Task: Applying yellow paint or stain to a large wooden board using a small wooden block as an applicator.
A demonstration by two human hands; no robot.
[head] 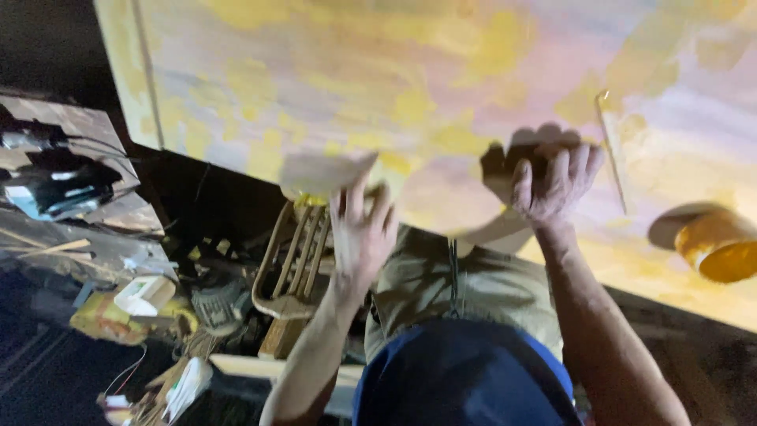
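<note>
Two hands work over a broad counter (331,71) whose top is mottled yellow, pink and pale grey, stained as if with paint or glue, and lit brightly against a dark room. The left hand (361,233) is raised at the counter's near edge, fingers (351,207) spread upward and closed lightly on a thin pale sheet (325,172), blurred, so its material cannot be told. The right hand (552,183) lies knuckles up on the counter, fingers curled into a loose fist; whether anything is inside it cannot be told. Between the hands a pale round disc (449,196) lies flat on the top, reaching the near edge and touching or nearly touching the right hand. At far right stands an orange cup (719,248), tilted toward the camera (its contents are not clear), well apart from both hands. A thin straight strip (613,154) runs down the counter just right of the right hand. Most of the top beyond the hands is bare. Below the edge, the floor is crowded: a wooden slatted frame (288,264) leans just under the left hand, with a small motor (221,304), a white box (143,294) and loose scraps to its left, and dark boards (71,158) stacked at the far left.
</note>
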